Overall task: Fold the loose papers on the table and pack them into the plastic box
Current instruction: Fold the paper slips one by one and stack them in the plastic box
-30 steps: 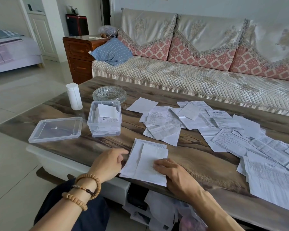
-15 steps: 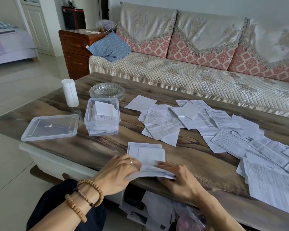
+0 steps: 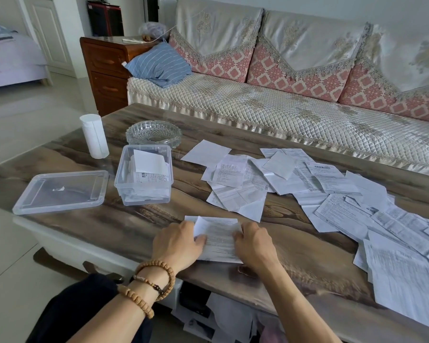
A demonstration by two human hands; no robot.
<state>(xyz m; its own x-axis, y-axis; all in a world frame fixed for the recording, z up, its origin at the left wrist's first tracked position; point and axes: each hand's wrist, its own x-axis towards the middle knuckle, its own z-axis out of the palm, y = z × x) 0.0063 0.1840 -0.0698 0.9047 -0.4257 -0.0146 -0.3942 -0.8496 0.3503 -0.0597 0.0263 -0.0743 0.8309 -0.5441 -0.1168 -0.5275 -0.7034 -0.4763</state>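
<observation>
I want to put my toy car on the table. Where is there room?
Bare wood shows in front of the lid and plastic box, left of the hands. Another patch lies right of the right hand. The loose papers crowd the right.

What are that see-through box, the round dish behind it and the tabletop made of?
The box looks like thin clear plastic: you see the folded papers through its slightly cloudy walls. The round dish seems to be cut or pressed glass, with ridged, sparkling sides. The tabletop shows brown wood-grain swirls under a glossy, reflective finish; whether it is real wood, a printed surface or a glass cover, I cannot tell.

Soft daylight — wide-angle edge distortion
</observation>
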